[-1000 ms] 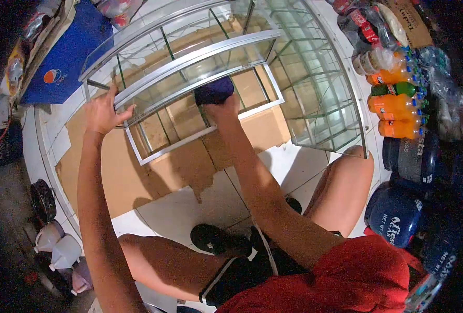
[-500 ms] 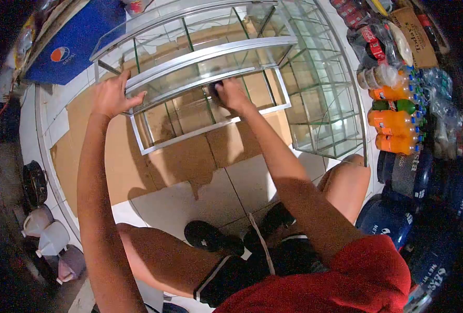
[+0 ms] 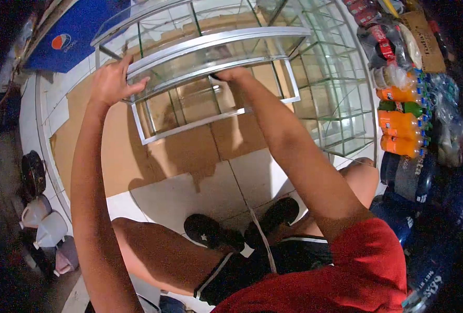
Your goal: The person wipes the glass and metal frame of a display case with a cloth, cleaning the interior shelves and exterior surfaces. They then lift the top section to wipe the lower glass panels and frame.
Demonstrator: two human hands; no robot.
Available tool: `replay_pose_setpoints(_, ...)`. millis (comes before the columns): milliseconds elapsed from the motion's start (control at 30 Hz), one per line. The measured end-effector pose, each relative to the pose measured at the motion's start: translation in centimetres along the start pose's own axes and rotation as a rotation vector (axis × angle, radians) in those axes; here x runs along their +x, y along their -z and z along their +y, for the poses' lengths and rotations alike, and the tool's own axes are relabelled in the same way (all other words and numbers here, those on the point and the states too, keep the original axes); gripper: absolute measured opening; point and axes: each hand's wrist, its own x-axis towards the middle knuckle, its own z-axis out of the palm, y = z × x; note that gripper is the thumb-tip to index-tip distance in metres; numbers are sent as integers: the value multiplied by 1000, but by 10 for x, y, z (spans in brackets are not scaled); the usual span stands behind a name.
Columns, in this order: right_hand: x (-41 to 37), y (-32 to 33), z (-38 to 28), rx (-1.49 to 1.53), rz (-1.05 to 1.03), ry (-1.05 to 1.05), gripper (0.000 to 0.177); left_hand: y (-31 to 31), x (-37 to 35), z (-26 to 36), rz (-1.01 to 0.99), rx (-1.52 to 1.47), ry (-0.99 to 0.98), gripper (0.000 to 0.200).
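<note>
A glass display case (image 3: 218, 40) with silver metal edging stands in front of me, divided by glass panes. My left hand (image 3: 111, 83) grips its near left corner, thumb on the front rail and fingers round the side. My right hand (image 3: 234, 74) reaches in beneath the silver rail, its fingers partly hidden behind the front glass. Something dark shows at those fingers; its kind cannot be made out. Below the rail, the lower silver frame (image 3: 192, 125) juts towards me, with glass dividers inside it.
Flattened cardboard (image 3: 95, 161) lies on white tiles under the case. Another glass case (image 3: 341, 104) is on the right, beside orange soda bottles (image 3: 398, 123) and dark blue packs (image 3: 390, 214). A blue Pepsi panel (image 3: 77, 39) is at upper left, plastic jugs (image 3: 51, 229) at lower left.
My right hand has moved up and farther in behind the front glass, taking the dark thing mostly out of sight. My left hand keeps its hold on the corner. The view has shifted slightly.
</note>
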Motion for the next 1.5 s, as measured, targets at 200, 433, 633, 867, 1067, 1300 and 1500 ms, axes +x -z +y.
replay_pose_setpoints(200,-27,44,-46,7,-42,-69,35,-1,0,-1,51,3,0,61)
replay_pose_setpoints(433,-75,23,-55,-126,-170,91,39,4,-2,1,-24,47,-5,61)
replay_pose_setpoints(633,-82,33,-49,302,-791,-236,29,3,-5,0,55,18,-30,62)
replay_pose_setpoints(867,-82,38,-51,455,-886,-274,13,-6,-4,-7,50,-30,-31,60)
replay_pose_setpoints(1067,-69,22,-21,494,-890,-411,15,3,-6,-6,43,-7,-20,63)
replay_pose_setpoints(1300,-82,74,-42,601,-863,-616,19,16,-8,-3,-126,-5,-21,65)
replay_pose_setpoints(1500,-71,74,-59,574,-862,-227,38,6,-11,-3,122,42,-83,63)
